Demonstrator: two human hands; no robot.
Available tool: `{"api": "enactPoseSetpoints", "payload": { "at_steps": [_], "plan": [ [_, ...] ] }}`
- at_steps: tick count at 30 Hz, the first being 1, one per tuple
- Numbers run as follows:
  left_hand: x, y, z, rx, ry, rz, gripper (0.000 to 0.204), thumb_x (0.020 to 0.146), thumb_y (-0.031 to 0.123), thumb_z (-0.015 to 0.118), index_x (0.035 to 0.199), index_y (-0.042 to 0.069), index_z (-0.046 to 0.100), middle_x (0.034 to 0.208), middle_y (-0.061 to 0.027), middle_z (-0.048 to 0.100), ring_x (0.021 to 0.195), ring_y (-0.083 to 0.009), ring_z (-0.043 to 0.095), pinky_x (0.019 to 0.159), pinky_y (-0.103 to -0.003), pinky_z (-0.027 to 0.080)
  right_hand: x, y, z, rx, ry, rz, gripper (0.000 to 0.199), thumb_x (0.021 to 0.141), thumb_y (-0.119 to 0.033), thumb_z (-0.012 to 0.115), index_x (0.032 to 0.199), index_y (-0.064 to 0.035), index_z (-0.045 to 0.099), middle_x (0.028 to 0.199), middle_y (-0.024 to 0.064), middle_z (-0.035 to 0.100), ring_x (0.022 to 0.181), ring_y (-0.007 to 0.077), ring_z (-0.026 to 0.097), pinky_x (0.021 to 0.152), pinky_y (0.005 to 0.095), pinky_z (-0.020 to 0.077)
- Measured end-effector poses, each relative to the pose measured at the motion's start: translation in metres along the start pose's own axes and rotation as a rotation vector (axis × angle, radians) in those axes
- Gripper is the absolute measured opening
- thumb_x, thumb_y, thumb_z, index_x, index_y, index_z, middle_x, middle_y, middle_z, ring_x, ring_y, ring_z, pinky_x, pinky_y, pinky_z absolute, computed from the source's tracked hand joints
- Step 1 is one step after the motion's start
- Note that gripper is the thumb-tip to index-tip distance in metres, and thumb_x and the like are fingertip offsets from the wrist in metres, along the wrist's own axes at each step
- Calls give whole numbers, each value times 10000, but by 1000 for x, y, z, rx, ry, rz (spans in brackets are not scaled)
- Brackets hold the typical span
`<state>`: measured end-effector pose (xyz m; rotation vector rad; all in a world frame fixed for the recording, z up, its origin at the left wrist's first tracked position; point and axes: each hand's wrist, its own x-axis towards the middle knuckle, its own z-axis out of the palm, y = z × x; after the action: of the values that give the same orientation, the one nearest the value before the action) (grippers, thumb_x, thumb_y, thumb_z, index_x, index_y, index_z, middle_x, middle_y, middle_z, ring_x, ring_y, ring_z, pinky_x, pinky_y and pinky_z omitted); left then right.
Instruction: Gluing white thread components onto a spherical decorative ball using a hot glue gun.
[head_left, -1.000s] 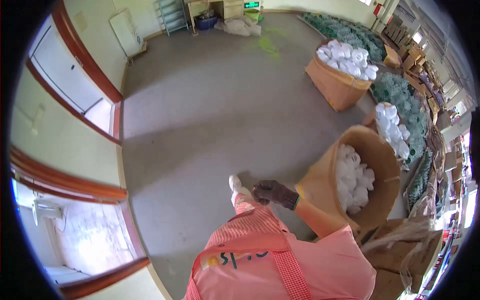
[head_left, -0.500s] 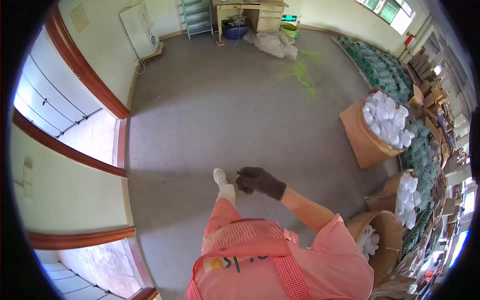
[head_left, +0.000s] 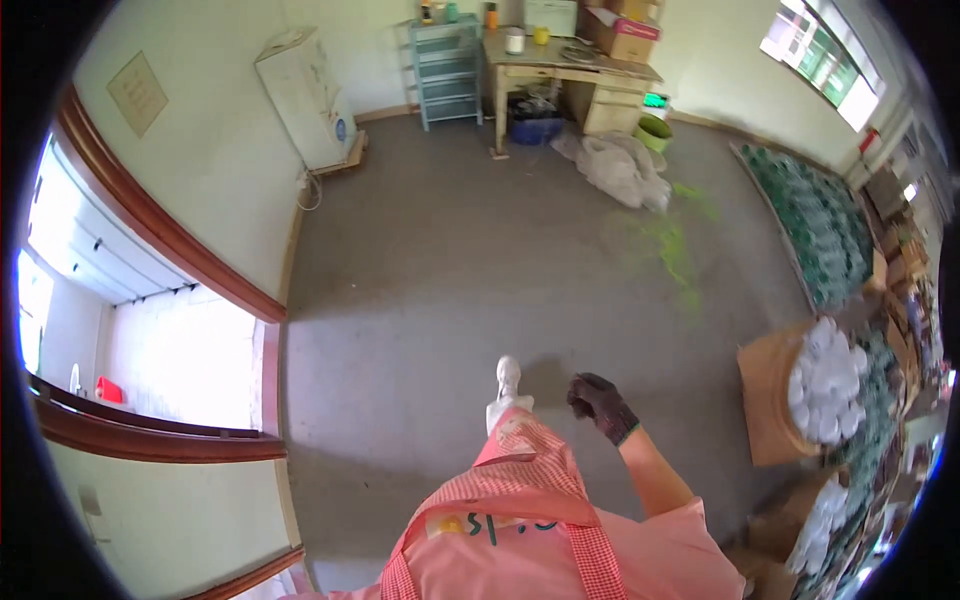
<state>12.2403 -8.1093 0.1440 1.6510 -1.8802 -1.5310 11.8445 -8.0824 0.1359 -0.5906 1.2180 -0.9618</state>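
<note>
Right hand (head_left: pixel 602 405), in a dark work glove, is raised in front of the body over bare grey concrete floor (head_left: pixel 440 260); fingers curl loosely inward, and whether anything sits inside the curl cannot be told from this view. Bare forearm runs back from the glove to a pink sleeve at lower right. Left hand is not in view.

Nearest thing to the gloved hand: white shoe (head_left: pixel 508 378), planted on the floor just to its left in the picture, toe pointing away from the wearer. Below it, a pink checked apron (head_left: pixel 520 480) over pink clothing fills the bottom centre.

Surroundings:
- Open cardboard box (head_left: pixel 770 400) at right, filled with white rounded items (head_left: pixel 828 380); well apart from the hand
- Second box with similar white items at lower right, partly cut by the picture rim
- Dense bed of dark green items (head_left: pixel 815 225) laid along the right side of the floor
- Yellow-green powder stain (head_left: pixel 670 250) on the floor, between the hand and the far wall
- Crumpled white sacks (head_left: pixel 620 165) on the floor beside a wooden desk (head_left: pixel 570 80)
- Teal shelf unit (head_left: pixel 448 70) left of the desk; white cabinet (head_left: pixel 305 95) leaning against the wall further left
- Doorway with dark red-brown frame (head_left: pixel 160 235) at left, bright outside
</note>
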Motion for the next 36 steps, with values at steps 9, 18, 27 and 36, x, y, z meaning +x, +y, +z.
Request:
{"api": "enactPoseSetpoints", "payload": {
  "at_steps": [9, 18, 27, 36],
  "plan": [
    [211, 11, -138, -140, 143, -314, 246, 970, 227, 571, 912, 23, 696, 915, -171, 702, 875, -362, 687, 827, -469, 558, 367, -227, 26, -16, 20, 10, 154, 974, -253, 657, 959, -99, 668, 811, 34, 670, 662, 141, 610, 576, 302, 490],
    [438, -28, -292, -262, 177, -594, 248, 970, 221, 568, 910, 19, 698, 909, -177, 703, 866, -369, 686, 831, -472, 557, 744, -435, 93, -234, -43, 43, 201, 958, -315, 719, 989, -128, 654, 851, 34, 666, 655, 125, 589, 580, 317, 484],
    [708, 21, -534, -121, 91, -416, 251, 970, 216, 565, 909, 14, 700, 902, -183, 704, 858, -376, 685, 834, -474, 557, 1037, -605, 83, -302, 334, 6, 183, 965, -273, 688, 945, -93, 662, 807, 47, 657, 643, 143, 581, 587, 330, 488],
    [946, 46, -661, -96, 66, -353, 253, 970, 210, 562, 907, 9, 702, 896, -189, 704, 849, -382, 683, 838, -476, 557, 1282, -727, -9, -169, 523, -256, 177, 948, -303, 698, 918, -171, 584, 669, 13, 565, 473, 134, 498, 432, 290, 413]
  ]
}}
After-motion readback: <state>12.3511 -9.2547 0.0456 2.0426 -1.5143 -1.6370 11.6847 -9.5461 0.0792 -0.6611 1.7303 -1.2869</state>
